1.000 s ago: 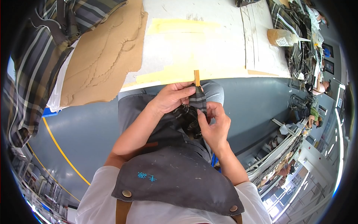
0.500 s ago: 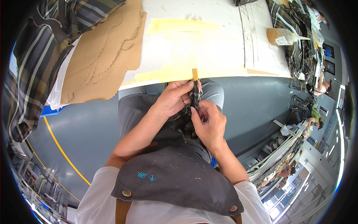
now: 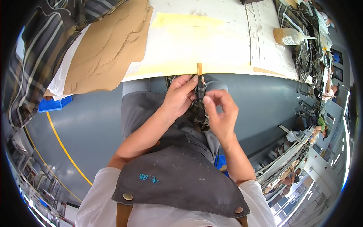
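A narrow strip of dark plaid fabric [image 3: 200,89] hangs at the near edge of the table, just below a slim tan tab [image 3: 199,69] that sticks up over that edge. My left hand [image 3: 180,94] is closed on the upper part of the strip, thumb on top. Lower down, the rest of the plaid cloth [image 3: 200,119] drops loosely over my lap. My right hand [image 3: 223,111] is at the strip's right side, thumb and forefinger curled together in a pinch. Anything between those fingertips is too small to make out.
The white table [image 3: 227,49] bears yellow tape [image 3: 185,20]. Brown cardboard [image 3: 109,45] and plaid cloth [image 3: 45,49] lie at left. A squeeze bottle [image 3: 289,36] lies at right near more plaid fabric [image 3: 308,56]. A blue bin [image 3: 56,104] sits below the cardboard.
My right hand has moved up and slightly right, from over the strip to its side. More of the hanging cloth shows now. My left hand keeps its hold.
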A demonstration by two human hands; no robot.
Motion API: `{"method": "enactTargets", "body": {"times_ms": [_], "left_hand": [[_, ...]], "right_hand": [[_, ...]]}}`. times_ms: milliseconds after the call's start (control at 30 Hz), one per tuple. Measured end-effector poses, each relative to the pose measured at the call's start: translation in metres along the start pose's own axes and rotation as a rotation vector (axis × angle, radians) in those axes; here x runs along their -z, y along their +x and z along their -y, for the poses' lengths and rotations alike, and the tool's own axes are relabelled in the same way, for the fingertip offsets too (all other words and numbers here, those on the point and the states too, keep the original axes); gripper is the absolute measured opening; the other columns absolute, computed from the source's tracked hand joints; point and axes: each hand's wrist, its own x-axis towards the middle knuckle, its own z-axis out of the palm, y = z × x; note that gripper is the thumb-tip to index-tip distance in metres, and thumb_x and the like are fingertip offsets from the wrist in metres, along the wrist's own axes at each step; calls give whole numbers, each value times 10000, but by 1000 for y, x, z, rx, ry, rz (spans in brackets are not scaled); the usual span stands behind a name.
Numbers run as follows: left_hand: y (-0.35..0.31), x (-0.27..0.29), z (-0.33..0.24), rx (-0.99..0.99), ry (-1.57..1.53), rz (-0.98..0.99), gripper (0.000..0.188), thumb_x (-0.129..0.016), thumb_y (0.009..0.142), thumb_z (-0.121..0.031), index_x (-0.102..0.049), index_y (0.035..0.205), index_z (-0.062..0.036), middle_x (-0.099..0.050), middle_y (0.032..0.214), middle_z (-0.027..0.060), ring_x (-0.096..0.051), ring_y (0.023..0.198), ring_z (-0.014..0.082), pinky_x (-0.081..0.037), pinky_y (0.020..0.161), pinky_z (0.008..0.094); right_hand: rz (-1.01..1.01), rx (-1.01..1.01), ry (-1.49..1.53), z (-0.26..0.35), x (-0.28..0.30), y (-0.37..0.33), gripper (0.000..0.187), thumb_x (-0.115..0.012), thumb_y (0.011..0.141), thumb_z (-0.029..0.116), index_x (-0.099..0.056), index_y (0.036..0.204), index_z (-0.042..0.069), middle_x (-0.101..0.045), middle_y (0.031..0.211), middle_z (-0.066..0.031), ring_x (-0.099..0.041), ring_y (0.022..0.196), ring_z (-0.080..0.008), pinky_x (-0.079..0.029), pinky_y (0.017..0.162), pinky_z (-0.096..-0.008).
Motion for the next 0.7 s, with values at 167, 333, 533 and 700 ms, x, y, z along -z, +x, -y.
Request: {"method": "enactTargets", "body": {"times_ms": [167, 333, 533, 700], "left_hand": [[0, -3, -4, 21, -21, -16, 153, -508, 907, -168, -576, 1007, -74, -597, 835, -26, -516, 675, 37, -350, 526, 187], [-2, -16, -8, 14, -4, -76, 194, -520, 902, -178, -578, 1057, -77, -591, 835, -32, -501, 663, 25, -333, 519, 175], [-1, 2, -4, 45, 7, -41, 208, -542, 883, -175, -567, 1068, -84, -609, 897, -34, -548, 743, 42, -402, 577, 195], [-2, 2, -6, 38, 41, -53, 209, -553, 877, -188, -569, 1061, -90, -598, 875, -50, -520, 697, 31, -370, 539, 186]], "right_hand": [[45, -80, 65, 5, 0, 29, 77, -620, 792, 48, -619, 822, -23, -621, 699, -61, -566, 578, -90, -450, 537, -220], [196, -156, 47, 11, 7, 47, 96, -615, 789, 62, -623, 808, -32, -634, 667, -81, -594, 586, -104, -468, 555, -227], [283, -171, -1, 17, 9, 56, 116, -630, 748, 70, -625, 793, -37, -642, 669, -105, -609, 592, -128, -483, 568, -247], [327, -150, -60, 22, 11, 61, 118, -624, 731, 65, -629, 787, -38, -641, 665, -113, -607, 582, -139, -487, 570, -254]]}}
